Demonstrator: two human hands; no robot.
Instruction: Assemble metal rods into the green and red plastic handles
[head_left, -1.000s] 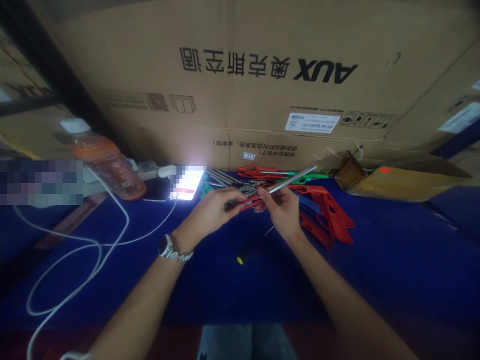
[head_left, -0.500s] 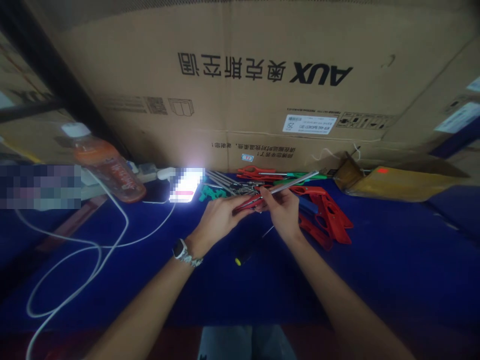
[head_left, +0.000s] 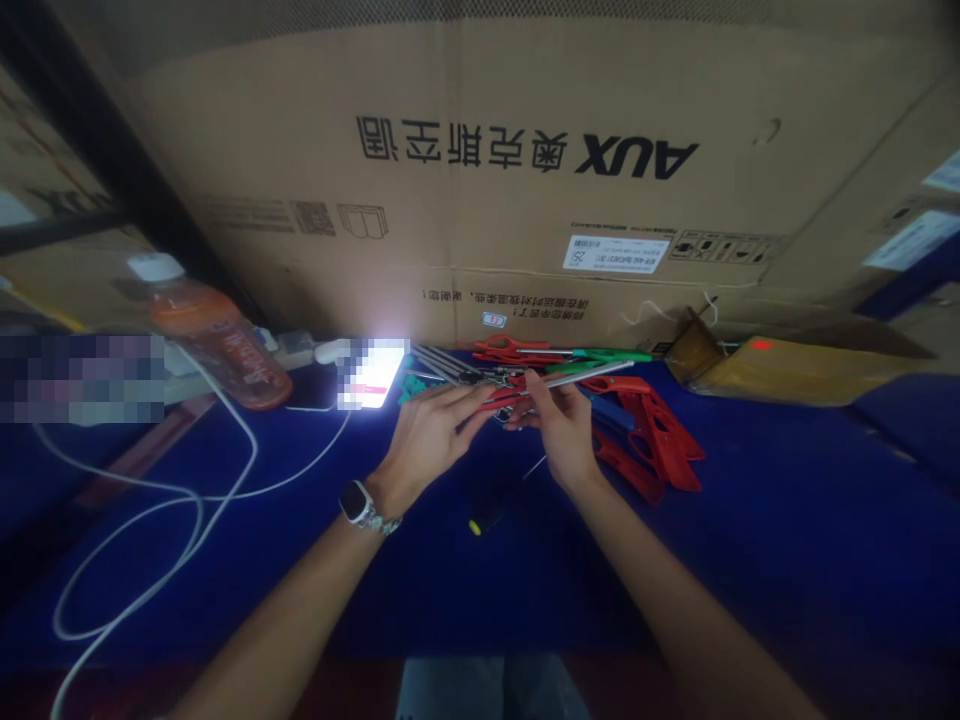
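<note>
My left hand [head_left: 431,430], with a watch on its wrist, pinches the near end of a red plastic piece [head_left: 496,397] with thumb and fingers. Opposite it, my right hand [head_left: 566,425] closes on a silver metal strip [head_left: 600,372], which slants up to the right. The strip's lower end meets the red piece between my hands; my fingers hide how they join. Small metal parts [head_left: 491,378] lie just behind my fingertips. Below my hands, a dark-handled screwdriver [head_left: 489,516] with a yellow end rests on the blue table surface [head_left: 450,590].
Red plastic parts [head_left: 660,440] and a blue piece [head_left: 613,412] lie right of my hands. Behind are a green part [head_left: 619,356] and metal strips [head_left: 442,362]. Leftward stand a lit phone [head_left: 375,375], drink bottle [head_left: 221,340] and white cable [head_left: 251,450]. A large carton [head_left: 465,220] forms the back.
My left fingers have shifted forward along the red piece and straightened. The metal strip in my right hand has dropped slightly to a flatter slant. The view has tilted a little.
</note>
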